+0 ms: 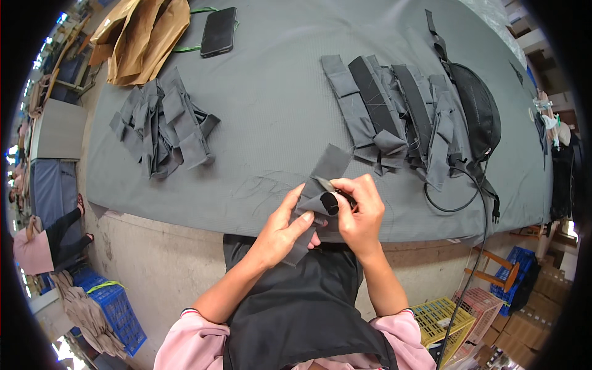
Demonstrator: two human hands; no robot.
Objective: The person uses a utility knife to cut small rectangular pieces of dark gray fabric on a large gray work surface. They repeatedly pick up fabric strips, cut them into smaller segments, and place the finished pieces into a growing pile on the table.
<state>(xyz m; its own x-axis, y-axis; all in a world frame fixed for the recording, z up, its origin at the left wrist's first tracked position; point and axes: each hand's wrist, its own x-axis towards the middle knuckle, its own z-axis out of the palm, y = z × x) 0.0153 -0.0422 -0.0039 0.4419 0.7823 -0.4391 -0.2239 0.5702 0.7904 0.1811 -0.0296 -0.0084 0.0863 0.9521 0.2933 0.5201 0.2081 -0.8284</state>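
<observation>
My left hand (285,231) is closed on a grey fabric strip (331,161) at the table's near edge. One end of the strip lies toward the table, and the other hangs below my fingers over my black apron. A rounded black piece (329,203) shows on the strip between my hands. My right hand (362,213) is closed around what looks like small thread snips (324,183); their metal tip rests against the strip, and my fingers hide most of the handle. Loose dark threads (262,185) lie on the cloth left of my hands.
Grey strips are heaped on the left (161,126), and more grey and black strips (394,111) lie right of centre. Beyond are a paper bag (148,37), a phone (218,32) and a black waist bag (475,108) with a cable. Crates (441,317) stand beside me at lower right.
</observation>
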